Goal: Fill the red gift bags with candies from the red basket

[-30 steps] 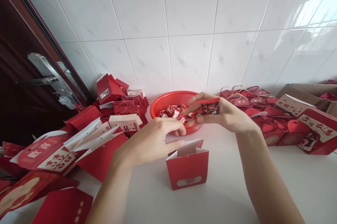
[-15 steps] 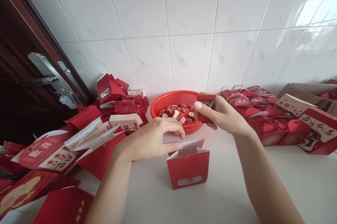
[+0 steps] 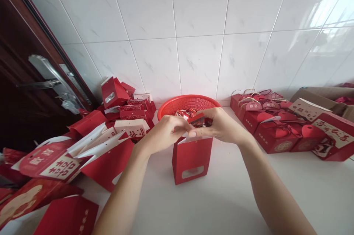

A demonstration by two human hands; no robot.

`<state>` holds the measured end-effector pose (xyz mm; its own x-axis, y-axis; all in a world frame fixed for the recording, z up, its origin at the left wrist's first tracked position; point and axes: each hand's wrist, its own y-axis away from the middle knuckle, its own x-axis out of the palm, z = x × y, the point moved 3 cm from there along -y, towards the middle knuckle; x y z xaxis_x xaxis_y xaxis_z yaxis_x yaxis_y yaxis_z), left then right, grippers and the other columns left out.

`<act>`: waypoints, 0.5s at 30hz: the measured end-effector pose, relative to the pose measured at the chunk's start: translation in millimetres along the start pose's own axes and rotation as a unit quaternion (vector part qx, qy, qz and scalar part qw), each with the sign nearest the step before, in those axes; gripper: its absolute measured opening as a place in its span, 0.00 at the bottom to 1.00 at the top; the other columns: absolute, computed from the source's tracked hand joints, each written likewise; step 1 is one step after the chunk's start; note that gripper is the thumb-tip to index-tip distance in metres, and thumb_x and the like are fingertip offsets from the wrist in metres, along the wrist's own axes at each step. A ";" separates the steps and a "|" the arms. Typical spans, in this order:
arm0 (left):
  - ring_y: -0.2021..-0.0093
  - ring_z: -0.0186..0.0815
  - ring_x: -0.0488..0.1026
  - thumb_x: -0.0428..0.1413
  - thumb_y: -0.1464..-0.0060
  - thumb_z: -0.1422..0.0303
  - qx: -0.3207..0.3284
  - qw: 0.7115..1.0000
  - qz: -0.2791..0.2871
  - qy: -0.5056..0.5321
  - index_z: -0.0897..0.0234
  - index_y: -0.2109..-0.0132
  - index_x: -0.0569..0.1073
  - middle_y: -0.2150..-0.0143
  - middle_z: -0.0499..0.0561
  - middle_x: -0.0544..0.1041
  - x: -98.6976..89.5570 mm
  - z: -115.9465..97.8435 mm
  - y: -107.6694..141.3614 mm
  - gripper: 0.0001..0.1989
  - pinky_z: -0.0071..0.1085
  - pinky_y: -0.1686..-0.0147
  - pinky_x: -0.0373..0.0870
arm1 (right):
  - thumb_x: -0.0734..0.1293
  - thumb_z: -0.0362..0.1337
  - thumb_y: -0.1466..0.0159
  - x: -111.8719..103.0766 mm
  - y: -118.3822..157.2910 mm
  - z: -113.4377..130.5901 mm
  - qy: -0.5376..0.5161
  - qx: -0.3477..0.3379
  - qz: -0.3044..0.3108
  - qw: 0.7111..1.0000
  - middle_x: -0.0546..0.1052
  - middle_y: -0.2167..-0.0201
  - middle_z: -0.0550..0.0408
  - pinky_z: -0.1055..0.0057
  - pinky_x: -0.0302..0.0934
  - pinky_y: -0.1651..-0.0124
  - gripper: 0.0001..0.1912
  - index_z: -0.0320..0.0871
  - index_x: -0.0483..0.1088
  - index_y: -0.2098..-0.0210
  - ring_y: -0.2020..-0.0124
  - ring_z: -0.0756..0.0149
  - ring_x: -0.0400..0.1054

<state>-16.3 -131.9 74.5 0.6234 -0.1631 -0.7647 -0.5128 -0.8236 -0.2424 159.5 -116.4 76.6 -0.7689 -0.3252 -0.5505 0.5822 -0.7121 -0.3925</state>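
An upright red gift box (image 3: pixel 193 157) with an oval window stands on the white table, its top open beneath both hands. My right hand (image 3: pixel 221 126) is closed on a small dark red packet (image 3: pixel 197 120) just above the box's mouth. Beside it, my left hand (image 3: pixel 166 132) has its fingers pressed together at the left of the box's opening, and what they grip cannot be made out. Behind the hands is a red plastic basket (image 3: pixel 166 107) with red wrapped sweets (image 3: pixel 184 112) inside, partly hidden by the fingers.
Open red and white boxes (image 3: pixel 107 161) crowd the left side of the table (image 3: pixel 221 198). Closed red boxes with handles (image 3: pixel 276 135) stand at the right, with a cardboard carton (image 3: pixel 320 97) behind. A dark door (image 3: pixel 30 69) is at far left, against a tiled wall (image 3: pixel 199 65).
My right hand has brought the packet down and left from the basket's right side to the box. My left hand has shifted up slightly, and the box has moved a little back and left.
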 end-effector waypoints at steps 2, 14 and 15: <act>0.63 0.38 0.77 0.57 0.42 0.62 -0.029 0.999 0.031 0.011 0.61 0.64 0.80 0.64 0.48 0.81 2.0 5.1 -1.0 0.10 0.29 0.65 0.71 | 0.73 0.57 0.44 1.4 -1.3 -4.1 0.042 0.025 0.002 0.999 0.67 0.79 0.59 0.72 0.47 0.76 0.22 0.42 0.73 0.72 0.77 0.71 0.56; 0.53 0.42 0.77 0.65 0.51 0.60 -0.074 0.994 0.080 0.007 0.56 0.44 0.76 0.46 0.51 0.78 2.2 17.8 -1.1 0.26 0.32 0.61 0.72 | 0.71 0.56 0.42 -0.1 -6.4 -12.3 0.124 0.034 -0.042 0.991 0.69 0.80 0.59 0.73 0.45 0.77 0.23 0.43 0.66 0.74 0.79 0.73 0.55; 0.51 0.43 0.76 0.64 0.51 0.60 -0.070 0.994 0.082 0.005 0.56 0.45 0.76 0.45 0.51 0.78 1.4 17.6 -1.0 0.25 0.33 0.59 0.73 | 0.70 0.56 0.40 -4.5 -5.6 -11.6 0.113 0.035 -0.071 0.991 0.69 0.79 0.59 0.73 0.46 0.77 0.22 0.43 0.67 0.73 0.79 0.73 0.55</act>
<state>-25.3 -121.8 63.1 0.5441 -0.3066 -0.7810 -0.5212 -0.8529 -0.0282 162.8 -103.8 72.7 -0.7583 -0.0780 -0.6472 0.4472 -0.7846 -0.4294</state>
